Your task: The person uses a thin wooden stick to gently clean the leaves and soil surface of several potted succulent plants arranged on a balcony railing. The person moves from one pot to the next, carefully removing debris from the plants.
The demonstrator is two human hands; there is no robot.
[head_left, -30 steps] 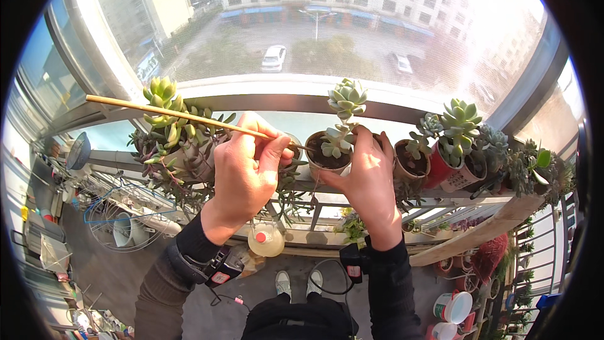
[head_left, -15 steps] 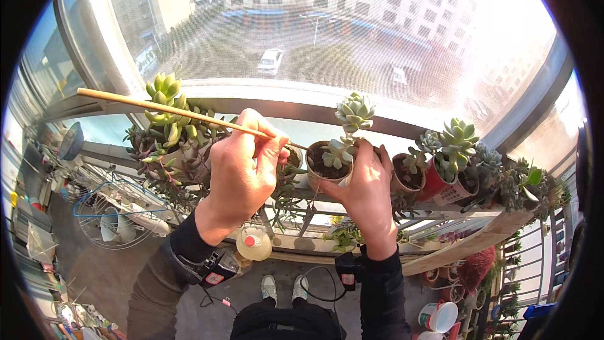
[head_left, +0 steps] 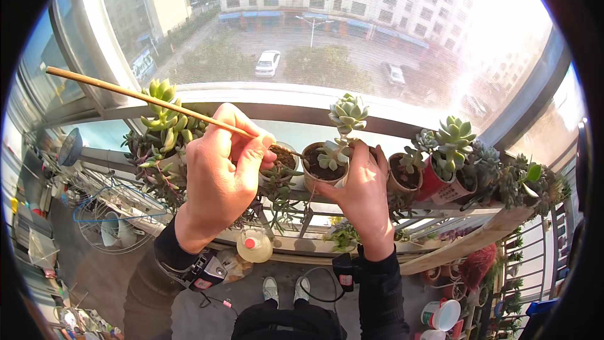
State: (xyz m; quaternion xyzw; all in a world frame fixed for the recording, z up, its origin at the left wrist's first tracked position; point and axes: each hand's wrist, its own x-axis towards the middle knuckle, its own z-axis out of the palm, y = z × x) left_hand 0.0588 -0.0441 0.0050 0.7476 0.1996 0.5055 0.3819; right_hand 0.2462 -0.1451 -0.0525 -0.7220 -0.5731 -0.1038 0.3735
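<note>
Left hand (head_left: pixel 220 182) grip clenched around a long thin bamboo stick (head_left: pixel 151 102), tip down in the soil of a small round terracotta pot with a pale green succulent (head_left: pixel 324 164). Right hand (head_left: pixel 365 192) grips that pot's side. Pot sits on the balcony rail shelf (head_left: pixel 440 204), between a leafy green succulent (head_left: pixel 165 123) and red pots (head_left: pixel 434 179).

Left hand (head_left: pixel 220 176) raised, fingers pinched closed, forearm entering from 7 o'clock. Right hand (head_left: pixel 363 192) raised, fingers cupped, forearm from 6 o'clock.
</note>
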